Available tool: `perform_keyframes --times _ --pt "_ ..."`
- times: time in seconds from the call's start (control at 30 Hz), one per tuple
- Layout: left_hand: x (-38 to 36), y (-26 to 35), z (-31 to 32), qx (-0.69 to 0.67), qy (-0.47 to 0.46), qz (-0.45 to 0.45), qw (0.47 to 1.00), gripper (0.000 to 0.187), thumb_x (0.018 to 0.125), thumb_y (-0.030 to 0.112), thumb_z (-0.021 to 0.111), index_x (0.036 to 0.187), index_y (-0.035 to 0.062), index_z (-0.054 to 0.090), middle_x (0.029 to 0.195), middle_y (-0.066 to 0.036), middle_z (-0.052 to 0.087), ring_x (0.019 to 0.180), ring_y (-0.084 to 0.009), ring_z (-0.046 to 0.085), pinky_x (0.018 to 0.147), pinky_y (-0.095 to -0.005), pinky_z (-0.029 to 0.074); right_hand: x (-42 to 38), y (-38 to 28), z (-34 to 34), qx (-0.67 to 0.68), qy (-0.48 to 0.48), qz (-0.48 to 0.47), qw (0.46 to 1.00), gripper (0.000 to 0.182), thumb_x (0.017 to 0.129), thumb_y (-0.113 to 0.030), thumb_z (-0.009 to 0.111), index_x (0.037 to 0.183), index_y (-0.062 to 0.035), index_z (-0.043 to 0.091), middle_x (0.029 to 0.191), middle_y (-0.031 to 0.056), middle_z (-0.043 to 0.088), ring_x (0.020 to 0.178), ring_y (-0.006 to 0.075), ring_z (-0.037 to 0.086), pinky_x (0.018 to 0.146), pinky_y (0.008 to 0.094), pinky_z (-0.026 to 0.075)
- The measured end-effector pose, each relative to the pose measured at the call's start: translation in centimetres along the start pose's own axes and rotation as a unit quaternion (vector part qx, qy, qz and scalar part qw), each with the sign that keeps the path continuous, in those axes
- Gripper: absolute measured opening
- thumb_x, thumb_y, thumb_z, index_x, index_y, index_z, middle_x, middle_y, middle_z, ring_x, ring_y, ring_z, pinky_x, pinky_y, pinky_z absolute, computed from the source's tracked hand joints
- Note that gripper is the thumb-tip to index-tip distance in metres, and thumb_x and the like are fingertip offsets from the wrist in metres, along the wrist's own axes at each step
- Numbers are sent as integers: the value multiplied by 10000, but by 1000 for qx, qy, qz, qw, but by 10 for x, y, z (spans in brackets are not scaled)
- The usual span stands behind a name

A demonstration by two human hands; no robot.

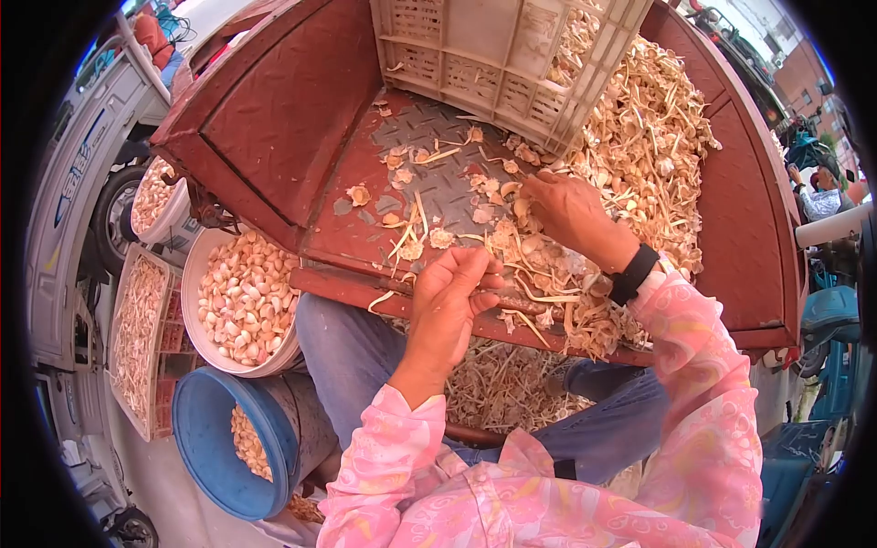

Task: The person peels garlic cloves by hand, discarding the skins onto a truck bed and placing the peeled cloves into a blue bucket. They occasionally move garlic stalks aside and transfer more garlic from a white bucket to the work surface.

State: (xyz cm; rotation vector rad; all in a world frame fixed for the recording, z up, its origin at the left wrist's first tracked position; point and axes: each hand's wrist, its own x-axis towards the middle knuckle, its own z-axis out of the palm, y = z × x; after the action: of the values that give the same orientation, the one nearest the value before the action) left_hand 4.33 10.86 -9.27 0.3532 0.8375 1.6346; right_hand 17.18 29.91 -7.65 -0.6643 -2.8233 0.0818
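My left hand (449, 306) is above the front edge of the red metal cart bed (356, 228), its fingers curled together; what they hold, if anything, is too small to tell. To the right, my right hand (575, 217) reaches down into garlic skins and cloves, fingertips bent and partly hidden by the hand, at the left side of a large heap of garlic husks and dry stems (653, 137). Loose cloves, root ends and stems (411, 228) lie scattered on the bed between and beyond my hands.
A white plastic crate (484, 64) leans at the back of the bed. Left of my legs stand a white bucket of cloves (242, 301), a blue bucket (196, 429) with some cloves, a crate of garlic (137, 338) and another bucket (155, 201). Vehicles and a person (822, 196) appear beyond.
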Motion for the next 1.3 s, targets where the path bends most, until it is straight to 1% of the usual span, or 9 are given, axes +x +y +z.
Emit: perform_keyframes --times 0.2,0.4,0.57,0.7,0.83,0.93,1.03,1.23,1.3 --pt "33 -16 16 288 36 138 947 345 890 243 615 1129 3 551 845 -11 588 655 -39 504 538 -184 406 -23 -36 -35 73 32 14 997 143 797 -89 545 937 -69 566 831 122 570 757 338 597 634 441 475" --pt "42 -31 20 268 -23 82 960 258 863 176 640 1042 -7 607 803 3 591 626 -26 490 519 -166 380 -48 -42 -35 195 43 3 980 133 771 -48 580 903 -40 579 815 152 573 735 359 589 600 415 468" --pt "33 -34 18 91 -68 -53 992 257 884 111 594 1106 -14 567 795 -13 589 627 -33 492 514 -142 387 -66 -24 -25 501 -30 108 858 103 849 -39 606 946 -3 602 774 -20 563 687 51 472 589 222 404" --pt "26 -31 16 -68 -91 -112 987 315 914 99 534 1212 0 501 810 -49 566 629 -46 479 487 -131 383 -76 -11 -36 496 -1 199 845 74 842 -45 597 906 -12 615 771 12 584 687 97 518 607 254 420" --pt "17 -19 1 -168 -87 -139 972 283 936 160 505 1175 8 503 840 -73 537 623 -71 474 461 -140 385 -83 12 -44 129 7 114 985 96 821 -116 593 868 -38 625 816 121 572 770 317 560 675 395 443" --pt "18 -12 -2 -182 -38 -139 973 198 933 197 519 1033 27 542 846 -80 560 649 -105 525 465 -150 428 -56 14 -31 128 86 45 987 106 832 -124 583 885 -46 631 811 108 557 752 305 562 678 392 446" --pt "20 -5 5 -136 21 -129 982 114 915 165 550 942 55 561 851 -81 591 699 -131 583 485 -165 473 -19 13 -15 74 9 -12 997 138 794 -65 584 921 -62 639 874 103 585 817 294 586 696 383 474" --pt "19 2 2 -27 -4 -81 996 176 909 127 555 1047 19 569 855 -67 594 671 -87 547 538 -145 468 13 17 4 -22 -98 -17 995 216 749 -74 613 963 -79 633 936 99 592 876 291 584 738 359 483" --pt "21 -1 4 -5 13 -66 998 204 913 120 547 1083 8 562 861 -63 594 667 -78 538 554 -143 468 2 8 -3 101 -35 -9 994 167 760 -85 613 925 -70 635 932 108 592 880 287 593 748 357 485"
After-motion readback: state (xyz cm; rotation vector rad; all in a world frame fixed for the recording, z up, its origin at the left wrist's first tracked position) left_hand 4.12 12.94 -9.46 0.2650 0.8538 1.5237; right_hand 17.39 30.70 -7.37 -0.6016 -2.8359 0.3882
